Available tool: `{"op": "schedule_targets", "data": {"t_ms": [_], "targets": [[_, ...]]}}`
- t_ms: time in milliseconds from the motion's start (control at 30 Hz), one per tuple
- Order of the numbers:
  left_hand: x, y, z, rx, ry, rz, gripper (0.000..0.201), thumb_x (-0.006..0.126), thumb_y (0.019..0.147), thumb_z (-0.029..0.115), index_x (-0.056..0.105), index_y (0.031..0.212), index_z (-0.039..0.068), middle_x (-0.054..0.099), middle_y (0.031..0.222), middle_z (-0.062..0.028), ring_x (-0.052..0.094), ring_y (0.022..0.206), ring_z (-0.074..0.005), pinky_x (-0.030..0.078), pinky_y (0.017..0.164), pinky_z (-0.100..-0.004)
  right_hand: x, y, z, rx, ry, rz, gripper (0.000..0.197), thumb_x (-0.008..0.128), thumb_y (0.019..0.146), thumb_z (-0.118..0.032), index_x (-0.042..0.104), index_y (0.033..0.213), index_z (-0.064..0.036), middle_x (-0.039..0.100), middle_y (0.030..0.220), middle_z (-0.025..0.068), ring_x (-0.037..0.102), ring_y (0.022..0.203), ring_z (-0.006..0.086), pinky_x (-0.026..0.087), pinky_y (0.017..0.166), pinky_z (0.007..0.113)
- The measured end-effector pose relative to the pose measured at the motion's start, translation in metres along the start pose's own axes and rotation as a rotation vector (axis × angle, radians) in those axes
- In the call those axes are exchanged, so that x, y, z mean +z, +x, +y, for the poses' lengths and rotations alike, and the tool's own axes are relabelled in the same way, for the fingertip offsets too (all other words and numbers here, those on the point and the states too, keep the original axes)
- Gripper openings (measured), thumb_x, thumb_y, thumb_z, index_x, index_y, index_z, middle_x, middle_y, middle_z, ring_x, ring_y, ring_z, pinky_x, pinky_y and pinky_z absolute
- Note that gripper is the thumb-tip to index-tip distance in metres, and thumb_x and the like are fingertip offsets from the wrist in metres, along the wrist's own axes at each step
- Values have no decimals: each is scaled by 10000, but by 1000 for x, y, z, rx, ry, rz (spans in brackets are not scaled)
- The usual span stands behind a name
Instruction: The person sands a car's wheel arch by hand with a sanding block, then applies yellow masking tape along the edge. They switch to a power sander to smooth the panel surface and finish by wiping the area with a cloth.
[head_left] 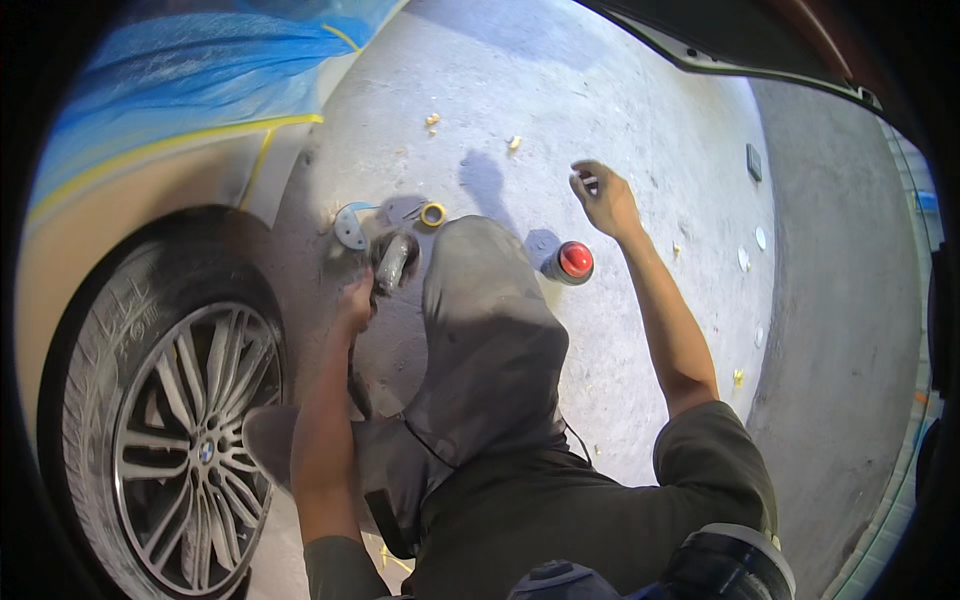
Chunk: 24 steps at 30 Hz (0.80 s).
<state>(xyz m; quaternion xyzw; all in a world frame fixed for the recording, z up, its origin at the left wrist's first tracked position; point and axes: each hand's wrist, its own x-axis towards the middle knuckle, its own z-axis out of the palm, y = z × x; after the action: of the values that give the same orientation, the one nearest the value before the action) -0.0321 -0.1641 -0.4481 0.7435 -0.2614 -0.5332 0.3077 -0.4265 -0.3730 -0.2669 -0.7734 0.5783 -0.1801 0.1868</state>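
My left hand [357, 303] is closed round a dark power tool with a grey, scuffed body [394, 264], which looks like a sander. It is held low beside my left knee, close to the car wheel [205, 450]. Just beyond it is a pale blue sanding disc [352, 226] with holes. My right hand [607, 203] is raised over the floor at the right, fingers curled toward the thumb. A small whitish bit shows between them, too small to name. Below that hand stands a dark round container with a red top [575, 260].
A roll of yellow tape [432, 214] lies beyond my knee. Blue masking film [210, 75] edged with yellow tape covers the car body at left. Crumpled scraps [514, 143] and pale discs [760, 238] dot the concrete floor. A dark panel edge [740, 45] overhangs the upper right.
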Motion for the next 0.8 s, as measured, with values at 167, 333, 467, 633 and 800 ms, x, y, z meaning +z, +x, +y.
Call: {"op": "schedule_targets", "data": {"t_ms": [167, 333, 467, 633, 800], "targets": [[37, 6, -76, -265, -48, -45, 637, 508, 1030, 584, 703, 883, -5, 625, 706, -88, 571, 542, -189, 422, 469, -387, 47, -57, 90, 175, -341, -279, 544, 733, 907, -425, 600, 1376, -182, 635, 1222, 237, 671, 1103, 412, 557, 916, 479], [42, 6, -121, -249, -65, -94, 539, 506, 1037, 522, 715, 965, 30, 711, 886, -133, 711, 732, -319, 552, 592, -484, 91, -101, 120, 138, -325, -246, 470, 701, 920, -409, 618, 1325, -185, 640, 1178, 232, 657, 1063, 446, 554, 886, 499], [39, -8, -97, 211, 685, 29, 360, 453, 1030, 370, 710, 1103, 128, 702, 1181, -193, 646, 1149, -391, 506, 960, -519, 61, -65, 68, 268, -128, 43, 387, 667, 973, -270, 616, 1301, -71, 660, 1170, 187, 668, 1062, 368, 539, 913, 459], [5, -68, -32, 272, 478, 244, 441, 591, 984, 360, 653, 1308, 66, 653, 1331, -160, 630, 1205, -381, 490, 1039, -462, 43, -4, -156, -288, 510, 455, 298, 649, 1008, -172, 624, 1240, 14, 674, 1121, 136, 645, 1017, 228, 511, 913, 347], [-55, -162, 3, 315, 401, 286, 414, 584, 1002, 333, 640, 1312, 64, 645, 1322, -192, 606, 1223, -396, 485, 1034, -470, 68, -28, -427, -1017, 655, 600, 550, 836, 781, -281, 601, 1242, -97, 655, 1076, 124, 610, 958, 302, 471, 826, 439]]}}
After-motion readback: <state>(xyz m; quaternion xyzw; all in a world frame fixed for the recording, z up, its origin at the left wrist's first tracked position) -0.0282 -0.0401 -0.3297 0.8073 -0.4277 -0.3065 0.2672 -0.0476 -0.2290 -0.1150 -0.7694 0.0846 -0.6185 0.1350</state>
